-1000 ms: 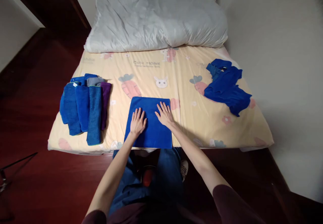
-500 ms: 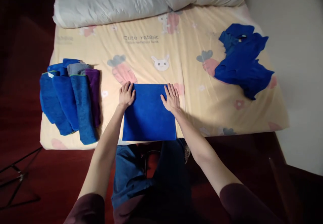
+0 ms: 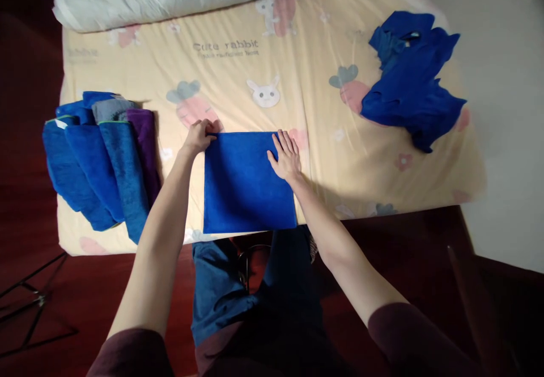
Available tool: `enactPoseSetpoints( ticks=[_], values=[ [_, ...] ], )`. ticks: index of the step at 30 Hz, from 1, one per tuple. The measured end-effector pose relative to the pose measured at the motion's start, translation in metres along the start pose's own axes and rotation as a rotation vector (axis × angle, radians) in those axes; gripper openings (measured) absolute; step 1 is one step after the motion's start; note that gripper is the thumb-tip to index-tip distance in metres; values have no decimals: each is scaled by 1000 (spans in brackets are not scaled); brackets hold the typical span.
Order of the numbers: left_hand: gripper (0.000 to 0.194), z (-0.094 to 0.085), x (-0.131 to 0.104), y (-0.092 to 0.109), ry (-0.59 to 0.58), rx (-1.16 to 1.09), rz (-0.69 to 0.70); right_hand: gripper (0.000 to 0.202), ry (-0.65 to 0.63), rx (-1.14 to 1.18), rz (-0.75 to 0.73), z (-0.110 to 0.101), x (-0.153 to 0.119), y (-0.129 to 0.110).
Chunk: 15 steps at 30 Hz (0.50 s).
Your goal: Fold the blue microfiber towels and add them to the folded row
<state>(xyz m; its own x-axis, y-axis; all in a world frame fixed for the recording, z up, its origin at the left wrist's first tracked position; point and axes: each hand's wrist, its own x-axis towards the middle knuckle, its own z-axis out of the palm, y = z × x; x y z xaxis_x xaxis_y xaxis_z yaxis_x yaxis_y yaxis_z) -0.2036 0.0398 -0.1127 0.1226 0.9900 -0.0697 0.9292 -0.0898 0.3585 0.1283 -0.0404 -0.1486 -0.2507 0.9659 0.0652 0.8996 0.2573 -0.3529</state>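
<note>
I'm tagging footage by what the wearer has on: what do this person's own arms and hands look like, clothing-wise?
Both arms wear dark maroon short sleeves, with no print that shows, and are bare below them. The left hand and right hand are ungloved; no watch, ring or bracelet is visible.

Head-height view down onto bed [image 3: 357, 167]

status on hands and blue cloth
Left hand curled at far left corner. Right hand open on far right corner. Blue cloth flat, nothing else on it.
</note>
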Motion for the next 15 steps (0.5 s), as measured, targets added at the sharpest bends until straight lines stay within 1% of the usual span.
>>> enactPoseSetpoints(
  ticks=[2, 3, 5, 7, 9, 11, 13, 15],
  values=[
    [47, 4, -26, 21, 108, 23, 0, 68, 4, -4, -4, 0, 0, 0],
    [50, 6, -40, 31, 127, 31, 29, 68, 1, -3, -5, -1, 0, 0],
    [54, 14, -66, 48, 103, 28, 134, 68, -11, 4, -7, -2, 0, 0],
    [60, 23, -83, 55, 58, 19, 181, 70, -29, 11, -8, -2, 0, 0],
    [67, 32, -91, 54, 64, 16, 139, 71, -40, 9, -10, 0, 0, 1],
    [71, 39, -90, 48, 90, 13, 76, 72, -38, -3, -15, 3, 1, 4],
    [73, 42, -86, 44, 99, 4, 51, 72, -34, -19, -18, 6, 2, 9],
    [74, 42, -82, 47, 94, -8, 37, 72, -48, -28, -19, 8, 7, 12]
  ],
)
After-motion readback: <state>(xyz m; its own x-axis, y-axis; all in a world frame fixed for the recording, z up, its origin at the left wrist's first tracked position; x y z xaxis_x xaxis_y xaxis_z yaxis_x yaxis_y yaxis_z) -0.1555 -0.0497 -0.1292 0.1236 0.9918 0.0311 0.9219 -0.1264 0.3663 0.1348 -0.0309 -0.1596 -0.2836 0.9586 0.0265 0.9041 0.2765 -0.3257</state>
